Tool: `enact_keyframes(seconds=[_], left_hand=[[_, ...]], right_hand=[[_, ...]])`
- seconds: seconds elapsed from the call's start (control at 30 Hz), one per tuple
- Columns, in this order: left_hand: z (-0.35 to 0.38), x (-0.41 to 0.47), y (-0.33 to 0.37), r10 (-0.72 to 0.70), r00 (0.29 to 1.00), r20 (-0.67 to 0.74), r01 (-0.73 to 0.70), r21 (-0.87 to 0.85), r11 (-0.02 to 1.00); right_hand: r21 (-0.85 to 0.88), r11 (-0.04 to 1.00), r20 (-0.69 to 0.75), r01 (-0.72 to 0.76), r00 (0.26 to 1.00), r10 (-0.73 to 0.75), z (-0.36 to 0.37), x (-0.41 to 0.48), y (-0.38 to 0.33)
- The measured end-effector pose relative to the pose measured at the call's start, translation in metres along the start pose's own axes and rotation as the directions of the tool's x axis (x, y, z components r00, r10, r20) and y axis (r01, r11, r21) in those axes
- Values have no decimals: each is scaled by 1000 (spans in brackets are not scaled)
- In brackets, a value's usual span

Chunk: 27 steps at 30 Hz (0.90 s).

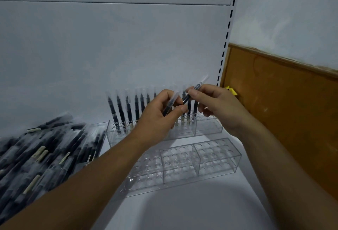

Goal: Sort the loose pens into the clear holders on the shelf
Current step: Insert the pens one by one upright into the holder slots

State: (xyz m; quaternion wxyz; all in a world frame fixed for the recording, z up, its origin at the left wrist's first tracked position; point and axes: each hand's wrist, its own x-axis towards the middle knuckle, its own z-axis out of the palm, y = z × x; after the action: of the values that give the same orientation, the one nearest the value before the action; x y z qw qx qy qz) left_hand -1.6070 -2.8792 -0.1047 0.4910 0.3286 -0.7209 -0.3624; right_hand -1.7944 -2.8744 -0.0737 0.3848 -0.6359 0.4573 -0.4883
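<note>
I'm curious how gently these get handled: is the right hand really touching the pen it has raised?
Touching. The head view shows the right hand pinching the pen between thumb and fingertips, with no gap visible.

One wide-angle view looks from the person's head, forward and down onto the shelf [182, 211], from close in. Both forearms enter from the bottom edge. The left hand [157, 118], pinching the left pen [171, 102], and the right hand [217, 105], pinching the right pen [198, 85], meet mid-frame. Behind the fingers [206, 89] rises the back panel [109, 47], filling the upper half.
</note>
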Motion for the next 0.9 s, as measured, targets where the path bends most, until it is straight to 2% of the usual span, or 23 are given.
enact_keyframes(seconds=[0.13, 0.2, 0.23, 0.3, 0.37, 0.43, 0.57, 0.7, 0.9], left_hand=[[3, -1, 1, -30, 999, 32, 29, 24, 999], [2, -1, 2, -38, 999, -16, 39, 63, 997], [1, 0, 4, -42, 998, -46, 45, 66, 997], [1, 0, 7, -52, 995, -88, 53, 12, 999], [1, 1, 9, -68, 994, -84, 65, -38, 997], [1, 0, 8, -79, 996, -42, 78, -24, 997], [2, -2, 4, -96, 995, 2, 96, 50, 994], [2, -3, 4, -100, 995, 16, 99, 55, 994], [2, -3, 6, -99, 995, 27, 98, 41, 994]], right_hand=[[186, 982, 6, -40, 999, 39, -4, 2, 3], [280, 960, -68, -18, 997, 39, -10, 4, 3], [291, 957, -148, 20, 989, 25, -14, 6, 3], [173, 976, -347, 132, 936, -65, -22, 9, 5], [-15, 981, -453, 194, 873, -180, -27, 12, 9], [-153, 970, -438, 189, 867, -238, -27, 14, 15], [-378, 920, -352, 108, 902, -250, -23, 18, 24], [-502, 858, -324, 111, 895, -306, -20, 23, 23], [-562, 823, -303, 79, 907, -293, -23, 25, 23]])
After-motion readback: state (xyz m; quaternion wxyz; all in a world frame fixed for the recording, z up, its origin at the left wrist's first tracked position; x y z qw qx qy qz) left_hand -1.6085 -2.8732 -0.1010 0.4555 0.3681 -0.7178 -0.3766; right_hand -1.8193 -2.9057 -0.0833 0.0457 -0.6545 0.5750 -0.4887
